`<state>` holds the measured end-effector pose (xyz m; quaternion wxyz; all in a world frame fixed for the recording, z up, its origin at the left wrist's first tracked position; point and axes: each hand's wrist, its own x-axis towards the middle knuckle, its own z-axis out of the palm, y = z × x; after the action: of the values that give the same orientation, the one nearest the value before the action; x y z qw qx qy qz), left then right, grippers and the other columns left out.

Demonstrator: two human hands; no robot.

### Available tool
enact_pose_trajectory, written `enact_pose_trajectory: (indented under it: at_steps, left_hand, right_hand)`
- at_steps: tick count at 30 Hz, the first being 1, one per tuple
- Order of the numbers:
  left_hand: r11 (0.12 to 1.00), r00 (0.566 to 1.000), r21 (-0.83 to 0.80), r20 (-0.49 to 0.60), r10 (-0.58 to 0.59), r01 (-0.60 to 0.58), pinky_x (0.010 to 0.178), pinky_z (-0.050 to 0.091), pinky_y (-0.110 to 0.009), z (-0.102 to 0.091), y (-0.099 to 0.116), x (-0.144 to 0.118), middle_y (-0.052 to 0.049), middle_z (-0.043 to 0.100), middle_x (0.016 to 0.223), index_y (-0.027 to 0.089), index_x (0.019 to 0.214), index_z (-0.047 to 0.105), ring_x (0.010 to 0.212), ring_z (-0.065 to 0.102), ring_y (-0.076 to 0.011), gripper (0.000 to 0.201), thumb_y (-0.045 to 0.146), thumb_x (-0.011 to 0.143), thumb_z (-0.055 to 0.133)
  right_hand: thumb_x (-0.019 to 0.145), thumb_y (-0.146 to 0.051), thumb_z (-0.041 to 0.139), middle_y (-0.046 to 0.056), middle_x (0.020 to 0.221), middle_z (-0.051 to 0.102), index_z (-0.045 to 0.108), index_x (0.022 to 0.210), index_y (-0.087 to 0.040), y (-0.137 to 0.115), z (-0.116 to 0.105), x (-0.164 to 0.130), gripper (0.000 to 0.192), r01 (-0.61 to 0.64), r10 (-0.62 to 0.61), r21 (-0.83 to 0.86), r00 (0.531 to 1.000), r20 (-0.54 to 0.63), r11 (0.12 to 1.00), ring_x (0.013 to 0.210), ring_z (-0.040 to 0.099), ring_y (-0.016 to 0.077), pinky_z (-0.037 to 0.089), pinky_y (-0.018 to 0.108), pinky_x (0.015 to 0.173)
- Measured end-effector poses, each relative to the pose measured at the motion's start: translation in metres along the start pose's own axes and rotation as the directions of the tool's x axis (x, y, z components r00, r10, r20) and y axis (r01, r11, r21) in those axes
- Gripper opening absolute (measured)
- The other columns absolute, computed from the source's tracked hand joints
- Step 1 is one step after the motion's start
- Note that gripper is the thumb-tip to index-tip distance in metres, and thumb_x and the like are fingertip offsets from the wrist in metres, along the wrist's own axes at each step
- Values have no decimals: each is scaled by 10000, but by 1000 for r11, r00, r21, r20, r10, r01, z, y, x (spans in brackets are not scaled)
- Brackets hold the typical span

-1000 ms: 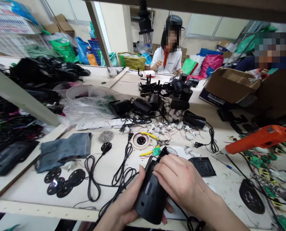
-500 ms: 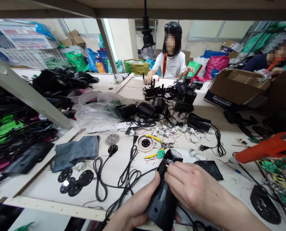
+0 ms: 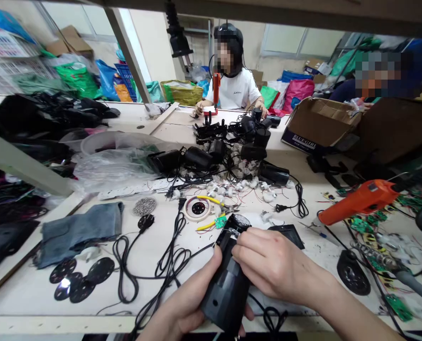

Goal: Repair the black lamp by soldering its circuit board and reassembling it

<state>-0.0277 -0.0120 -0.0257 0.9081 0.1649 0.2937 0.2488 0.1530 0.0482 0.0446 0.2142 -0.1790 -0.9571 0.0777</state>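
My left hand [image 3: 187,300] is wrapped round a black plastic housing [image 3: 225,296] from the left and below, tilted with its open end away from me. My right hand [image 3: 271,263] is closed at that open end, fingertips pressed on a small shiny part [image 3: 234,232]; what exactly they pinch is hidden. Just past the housing lie a small green circuit board [image 3: 220,221], yellow-handled pliers [image 3: 211,201] and a white ring [image 3: 186,208] around a black slotted disc. A black rectangular frame [image 3: 288,235] rests behind my right hand.
An orange power screwdriver [image 3: 360,201] is at the right, near a soldering iron [image 3: 374,255] and loose circuit boards. Black cords [image 3: 177,255], slotted discs [image 3: 100,271] and a grey cloth [image 3: 83,229] lie left. Several black housings [image 3: 198,158] stand farther back. A co-worker [image 3: 232,90] sits opposite.
My view has swung right, so the scene sits farther left. Both hands keep their hold on the housing, with little visible difference. The co-worker's head and hands have shifted.
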Motion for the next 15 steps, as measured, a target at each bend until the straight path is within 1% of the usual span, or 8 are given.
enact_pose_trajectory:
  at_steps: [3,5,8,11,13,14,15]
  left_hand:
    - [999,999,-21,-35,-32,31,524,497,-245,3,2,0,-161,722,740,68,1010,700,588,689,-198,879,714,912,111]
    - [998,997,-21,-60,-56,55,514,493,-240,6,3,0,-165,715,733,53,975,706,573,682,-191,905,705,915,83]
    - [999,995,-27,-90,-42,40,506,492,-241,8,3,1,-143,699,722,45,967,711,580,677,-191,867,705,921,151]
    - [999,994,-52,-108,-16,10,504,501,-249,8,2,2,-130,691,731,36,1026,707,632,687,-210,821,706,916,244]
    - [998,997,-64,-78,11,-16,527,527,-272,5,4,1,-149,702,750,31,1055,703,659,692,-225,824,717,903,273]
    - [996,998,-74,-54,43,-47,556,545,-289,4,5,1,-163,714,793,38,1086,698,690,696,-234,814,715,902,285]
    - [992,996,-90,-26,90,-92,588,563,-311,2,7,0,-180,725,867,49,1126,688,729,702,-247,802,714,899,300]
  right_hand:
    - [987,-86,375,39,746,482,589,756,-120,0,-1,-1,317,12,-12,-5,1000,-2,1000,666,389,177,333,314,575]
    - [981,-89,384,43,752,489,595,764,-117,0,-1,-2,304,20,-20,-17,1000,0,1000,669,392,180,338,319,574]
    - [970,-96,403,55,776,518,610,798,-118,-1,1,-3,270,34,-33,-30,999,7,999,689,416,190,353,326,580]
    - [952,-85,406,64,777,535,619,811,-121,-2,0,-4,258,1,-1,5,1000,9,1000,688,440,196,367,328,570]
    - [941,-69,413,72,802,560,633,867,-110,-1,-3,-6,236,-44,47,76,998,-39,996,712,483,195,405,321,592]
    - [938,-60,423,75,826,576,637,912,-106,2,-6,-9,221,-73,84,122,992,-91,990,736,512,191,432,313,617]
    - [937,-53,436,74,850,591,637,954,-108,6,-9,-13,209,-112,138,163,977,-164,980,764,540,186,455,304,648]
